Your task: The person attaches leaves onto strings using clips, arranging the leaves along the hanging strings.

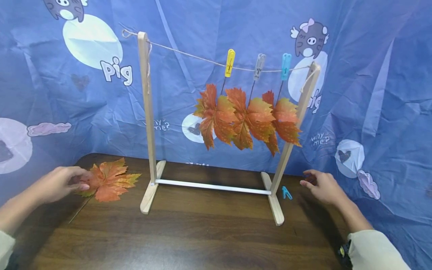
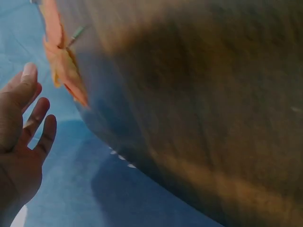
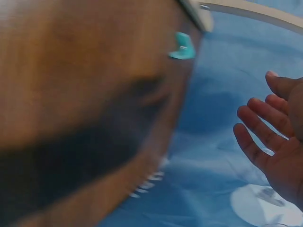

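Observation:
At the left, my left hand (image 1: 65,180) hovers beside an orange maple leaf (image 1: 109,180) on the table, overlapping its edge in the head view. The left wrist view shows these fingers (image 2: 34,120) spread and apart from the leaf (image 2: 64,66). My right hand (image 1: 324,186) is held to the right of a small blue clothespin (image 1: 286,192) lying by the rack's foot. Its fingers (image 3: 258,127) are loosely bent with nothing in them. Three similar leaves (image 1: 248,118) hang by their stems from a string, under a yellow clothespin (image 1: 230,63), a grey one (image 1: 259,66) and a blue one (image 1: 285,66).
A wooden rack (image 1: 148,112) with two posts and a white crossbar (image 1: 212,186) stands on the brown table (image 1: 189,240). The string (image 1: 189,54) runs between the post tops. A blue printed cloth (image 1: 209,22) closes off the back and sides.

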`<state>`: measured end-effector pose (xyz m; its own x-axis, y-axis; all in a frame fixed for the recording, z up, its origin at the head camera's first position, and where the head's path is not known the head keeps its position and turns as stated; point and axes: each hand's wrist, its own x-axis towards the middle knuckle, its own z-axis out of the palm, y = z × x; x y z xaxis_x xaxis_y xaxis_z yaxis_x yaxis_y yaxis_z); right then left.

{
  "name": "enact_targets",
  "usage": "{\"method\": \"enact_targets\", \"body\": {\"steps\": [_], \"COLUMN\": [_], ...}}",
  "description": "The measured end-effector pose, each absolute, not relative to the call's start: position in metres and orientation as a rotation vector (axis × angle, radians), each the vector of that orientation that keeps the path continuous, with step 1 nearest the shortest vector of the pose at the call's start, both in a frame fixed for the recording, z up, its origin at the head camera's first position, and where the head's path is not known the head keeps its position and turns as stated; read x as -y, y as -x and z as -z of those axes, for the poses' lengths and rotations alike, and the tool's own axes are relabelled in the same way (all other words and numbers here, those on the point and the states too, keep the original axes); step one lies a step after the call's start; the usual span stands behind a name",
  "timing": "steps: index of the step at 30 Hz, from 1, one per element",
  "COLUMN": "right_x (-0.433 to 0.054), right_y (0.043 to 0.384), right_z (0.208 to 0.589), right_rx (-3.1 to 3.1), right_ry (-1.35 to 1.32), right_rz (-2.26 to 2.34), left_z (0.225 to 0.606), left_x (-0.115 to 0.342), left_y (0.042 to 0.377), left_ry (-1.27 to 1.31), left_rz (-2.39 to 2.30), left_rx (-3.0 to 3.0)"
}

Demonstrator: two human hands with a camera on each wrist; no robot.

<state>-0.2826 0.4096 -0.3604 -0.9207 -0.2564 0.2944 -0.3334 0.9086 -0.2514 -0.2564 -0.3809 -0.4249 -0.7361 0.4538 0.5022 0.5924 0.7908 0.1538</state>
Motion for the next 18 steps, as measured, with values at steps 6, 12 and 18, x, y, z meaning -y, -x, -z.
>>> {"method": "enact_targets", "body": {"steps": [6, 12, 18], "right_x": [-0.403, -0.398, -0.397], "right_y": [0.282, 0.282, 0.286], "right_z": [0.398, 0.43, 0.448], "right_rx": [2.886, 2.972, 2.981], "right_ry": [-0.389, -0.326, -0.266], "right_rz": [-0.482, -0.579, -0.586], "left_z": [0.437, 0.442, 0.444], "left_x": [0.39, 0.388, 0.379], "left_y": [0.254, 0.257, 0.259], "left_ry": [0.864, 0.968, 1.018], "left_rz": [0.493, 0.519, 0.587], "left_rx": [2.623, 2.645, 2.697]}}
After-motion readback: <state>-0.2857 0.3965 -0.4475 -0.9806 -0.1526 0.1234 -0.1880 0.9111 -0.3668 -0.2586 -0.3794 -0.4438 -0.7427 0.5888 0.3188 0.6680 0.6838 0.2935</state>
